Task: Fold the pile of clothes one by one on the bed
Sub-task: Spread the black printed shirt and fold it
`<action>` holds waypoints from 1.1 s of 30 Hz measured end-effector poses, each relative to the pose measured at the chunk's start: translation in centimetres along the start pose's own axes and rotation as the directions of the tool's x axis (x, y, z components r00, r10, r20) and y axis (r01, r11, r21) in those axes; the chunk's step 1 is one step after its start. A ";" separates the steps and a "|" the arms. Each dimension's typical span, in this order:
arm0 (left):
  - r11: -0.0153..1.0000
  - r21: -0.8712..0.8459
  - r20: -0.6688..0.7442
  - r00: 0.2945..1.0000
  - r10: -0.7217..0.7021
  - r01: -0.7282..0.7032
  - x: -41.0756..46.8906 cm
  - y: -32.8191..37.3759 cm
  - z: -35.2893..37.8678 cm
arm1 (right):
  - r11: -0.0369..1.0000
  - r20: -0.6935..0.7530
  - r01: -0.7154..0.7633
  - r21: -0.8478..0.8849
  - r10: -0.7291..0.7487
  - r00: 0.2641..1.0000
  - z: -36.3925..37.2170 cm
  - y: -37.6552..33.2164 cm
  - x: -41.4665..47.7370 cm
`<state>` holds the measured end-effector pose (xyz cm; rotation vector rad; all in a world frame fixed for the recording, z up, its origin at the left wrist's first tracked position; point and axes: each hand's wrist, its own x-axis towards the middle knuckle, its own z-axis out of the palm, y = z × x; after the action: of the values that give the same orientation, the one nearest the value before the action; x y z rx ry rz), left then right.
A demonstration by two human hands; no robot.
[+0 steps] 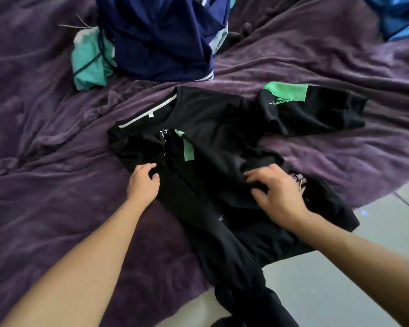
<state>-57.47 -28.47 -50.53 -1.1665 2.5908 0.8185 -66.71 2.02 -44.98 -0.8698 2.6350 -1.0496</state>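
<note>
A black T-shirt (213,119) with green patches lies spread on the purple bed cover (45,161), collar to the left, one sleeve with a green patch out to the right. Its lower part hangs over the bed's edge toward me. My left hand (143,182) pinches a fold of the black cloth at the shirt's left side. My right hand (278,192) rests on the shirt's middle, fingers curled into the fabric. Behind the shirt sits the pile of clothes: a navy garment (165,36) and a teal one (90,57).
Blue cloth (397,17) lies at the far right corner. The bed's edge runs diagonally at lower right, with grey floor (340,279) below it. A dark garment hangs at the bottom edge of the view.
</note>
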 end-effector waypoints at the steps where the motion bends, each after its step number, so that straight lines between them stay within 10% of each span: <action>1: 1.000 -0.001 -0.016 1.000 -0.011 0.011 -0.9 -0.3 0.0 | 0.990 0.083 0.138 -0.038 -0.135 0.987 0.5 -0.9 -1.5; 4: 0.999 0.009 -0.044 0.998 -0.048 0.049 -4.1 -1.6 -0.1 | 0.896 0.376 0.405 -0.182 -0.317 0.871 2.9 -1.5 -7.1; 9: 0.998 0.065 -0.068 0.997 0.025 -0.021 -10.2 -3.7 0.5 | 0.923 0.669 0.325 -0.206 -0.110 0.736 6.0 -0.3 -13.7; 17: 0.963 0.152 -0.118 0.963 0.243 -0.224 -12.9 1.3 3.4 | 0.955 0.274 -0.296 -0.012 0.288 0.918 -1.2 2.7 -6.8; 26: 0.972 -0.101 -0.110 0.973 0.202 -0.213 -3.0 16.1 6.0 | 0.719 -0.219 -0.694 -0.042 0.671 0.709 -11.8 17.8 8.7; 30: 0.950 -0.194 -0.085 0.969 0.233 -0.246 2.7 24.0 7.8 | 0.531 -0.091 -0.844 -0.079 0.839 0.536 -14.1 22.8 14.5; 33: 0.950 -0.311 0.063 0.997 0.051 -0.029 6.6 27.6 9.1 | 0.630 0.066 -0.770 0.100 0.768 0.637 -13.8 22.9 17.2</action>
<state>-82.78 -12.79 -49.30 -1.1377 2.4978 1.2895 -96.11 13.21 -49.40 0.3142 2.4494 -0.9001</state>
